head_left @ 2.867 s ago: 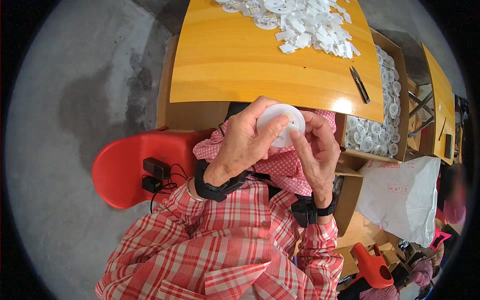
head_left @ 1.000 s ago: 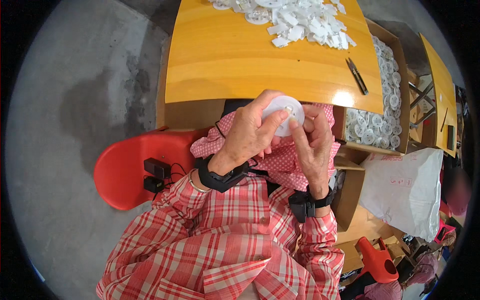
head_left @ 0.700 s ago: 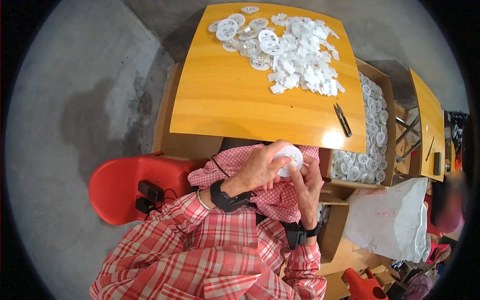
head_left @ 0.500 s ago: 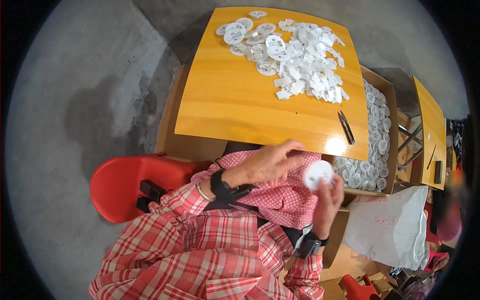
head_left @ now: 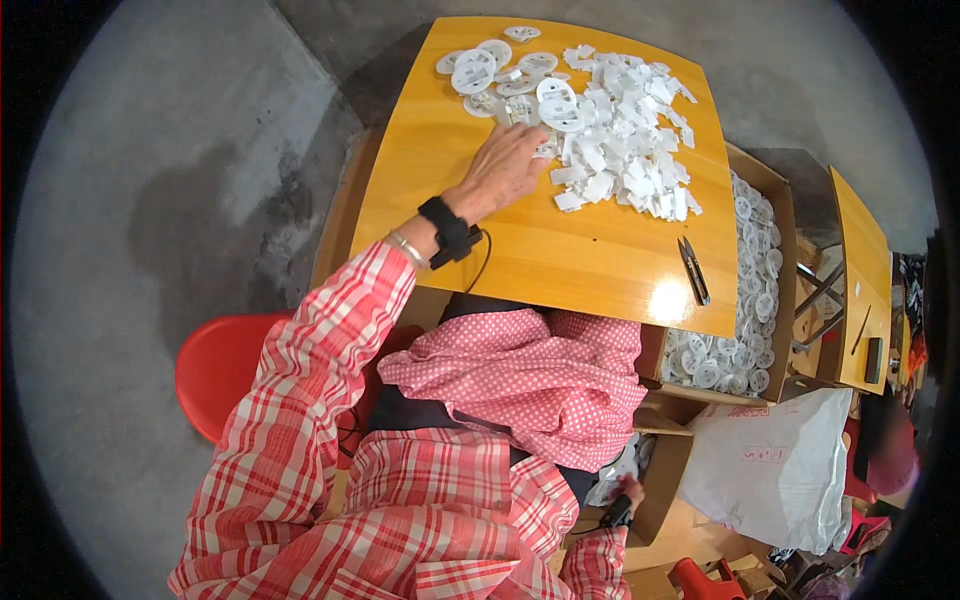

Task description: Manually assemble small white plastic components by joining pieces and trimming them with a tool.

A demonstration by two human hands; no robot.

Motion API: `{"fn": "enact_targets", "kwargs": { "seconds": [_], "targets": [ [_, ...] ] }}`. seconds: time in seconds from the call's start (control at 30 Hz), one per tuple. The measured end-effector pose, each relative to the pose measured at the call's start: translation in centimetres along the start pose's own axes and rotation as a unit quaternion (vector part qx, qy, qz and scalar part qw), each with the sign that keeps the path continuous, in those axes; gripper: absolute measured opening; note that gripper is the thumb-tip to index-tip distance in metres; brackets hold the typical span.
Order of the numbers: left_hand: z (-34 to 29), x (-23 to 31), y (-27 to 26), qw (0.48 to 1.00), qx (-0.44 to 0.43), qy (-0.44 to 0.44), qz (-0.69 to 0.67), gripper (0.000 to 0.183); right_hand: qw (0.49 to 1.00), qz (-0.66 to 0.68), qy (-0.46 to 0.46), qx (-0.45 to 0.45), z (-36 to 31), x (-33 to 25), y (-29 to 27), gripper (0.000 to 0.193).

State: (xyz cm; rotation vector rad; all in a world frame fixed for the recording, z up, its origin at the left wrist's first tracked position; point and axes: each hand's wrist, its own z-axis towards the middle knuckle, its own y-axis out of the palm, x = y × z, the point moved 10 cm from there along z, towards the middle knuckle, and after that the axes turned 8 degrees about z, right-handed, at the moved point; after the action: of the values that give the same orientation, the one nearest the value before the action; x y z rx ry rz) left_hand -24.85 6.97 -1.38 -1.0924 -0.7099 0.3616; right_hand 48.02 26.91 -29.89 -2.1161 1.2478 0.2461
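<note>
The right hand point(head_left: 632, 490) is down beside the lap, at the low box point(head_left: 665, 480), near white parts point(head_left: 612, 478) lying inside that box's open top. It is small and partly hidden there, so I cannot tell how far its grip is open or whether it holds anything. A pink dotted cloth point(head_left: 530, 370) covers the lap, and a white bag point(head_left: 770, 465) stands to the right of the low box.

Against the table's right edge is the big box point(head_left: 785, 230), its top open, filled with white discs point(head_left: 755, 280). On the table point(head_left: 450, 245), the snips point(head_left: 693, 271) lie near the near right corner, blades pointing toward the far edge.

The left hand point(head_left: 508, 165) reaches across the table to the near side of the loose discs point(head_left: 473, 72). Its fingers are bent down over one; the back of the hand hides the grip, so I cannot tell whether it is closed on it. These discs are spread toward the far left corner, some overlapping. Right beside them, a heap of flat white pieces point(head_left: 635, 140) stretches toward the table's right edge.
</note>
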Motion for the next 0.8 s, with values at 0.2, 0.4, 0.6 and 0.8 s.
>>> {"fn": "enact_targets", "kwargs": {
  "seconds": [0.2, 0.4, 0.6, 0.8],
  "targets": [
    [1.3, -1.9, 3.0, 0.996, -0.067, 0.001, 0.053, 0.036, 0.990, -0.035, 0.136, -0.002, -4.5, 2.7, 3.5, 0.028],
    [1.0, -0.4, 4.2, 0.996, -0.062, 0.026, 0.058, 0.037, 0.955, -0.009, -0.289, -0.067, -1.6, -7.3, 1.8, 0.030],
    [-2.4, -0.1, 3.4, 0.993, -0.116, -0.001, -0.001, 0.036, 0.843, 0.000, -0.538, -0.024, -19.1, -30.8, 12.7, 0.024],
    [-6.5, 1.7, 0.4, 0.993, -0.108, 0.017, -0.037, 0.036, 0.721, -0.158, -0.659, -0.146, -31.3, -39.1, 28.7, 0.018]
  ]
}}
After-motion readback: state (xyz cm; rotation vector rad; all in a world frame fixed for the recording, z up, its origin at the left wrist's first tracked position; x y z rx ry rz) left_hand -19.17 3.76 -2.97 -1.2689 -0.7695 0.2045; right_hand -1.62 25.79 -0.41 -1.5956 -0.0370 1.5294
